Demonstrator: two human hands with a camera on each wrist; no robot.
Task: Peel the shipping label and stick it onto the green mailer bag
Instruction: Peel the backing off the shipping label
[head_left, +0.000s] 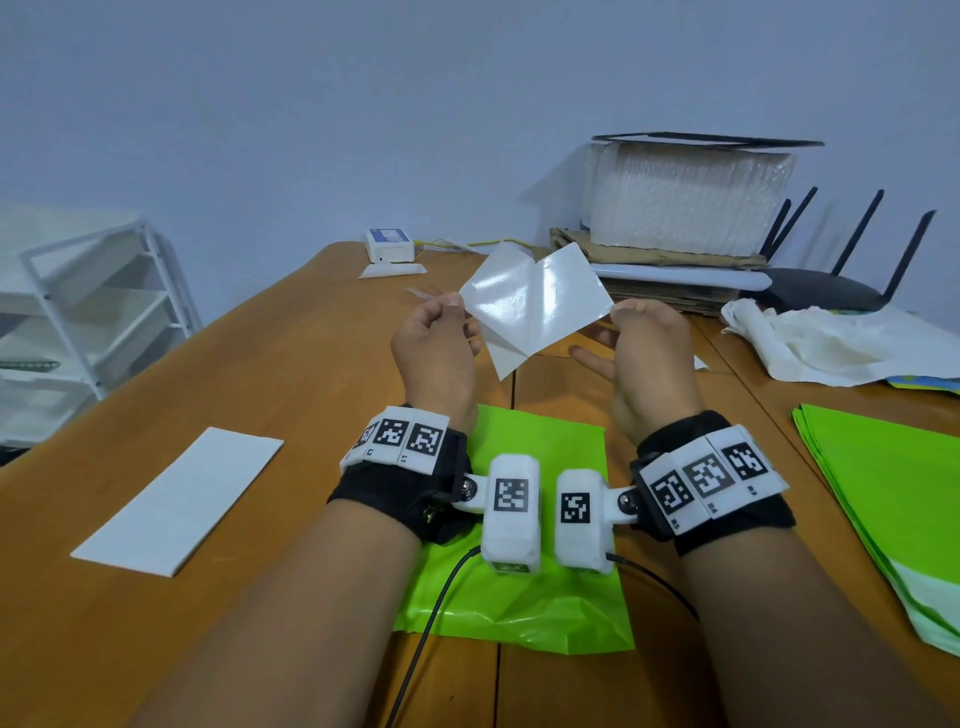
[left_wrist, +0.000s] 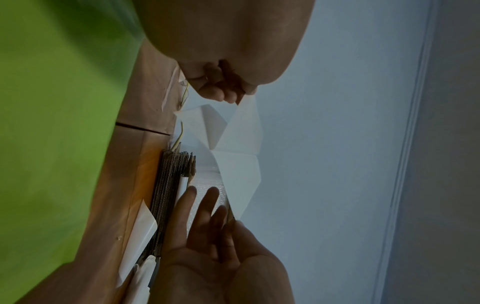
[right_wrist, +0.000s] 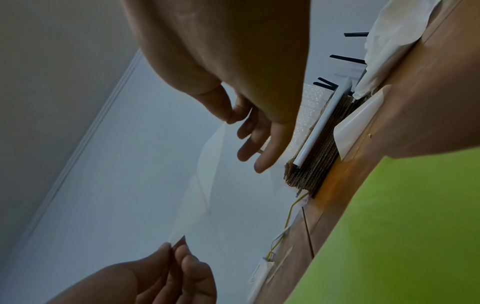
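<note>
A glossy white shipping label sheet (head_left: 535, 306) is held up above the table, its two layers spread apart and still joined along a crease. My left hand (head_left: 453, 310) pinches the left layer's corner. My right hand (head_left: 622, 313) pinches the right layer's corner between thumb and forefinger, its other fingers straight. The left wrist view shows the sheet (left_wrist: 239, 164) stretched between both pinches. It looks thin and translucent (right_wrist: 205, 174) in the right wrist view. The green mailer bag (head_left: 545, 597) lies flat on the wooden table under my wrists, also in the wrist views (left_wrist: 52, 123) (right_wrist: 415, 226).
A white stack of sheets (head_left: 179, 499) lies at the left, a pile of green mailers (head_left: 883, 493) at the right. Behind the hands are cardboard with bubble wrap (head_left: 685, 202), a black router (head_left: 831, 291), crumpled white plastic (head_left: 831, 343) and a small white device (head_left: 389, 247). A white rack (head_left: 88, 312) stands beside the table.
</note>
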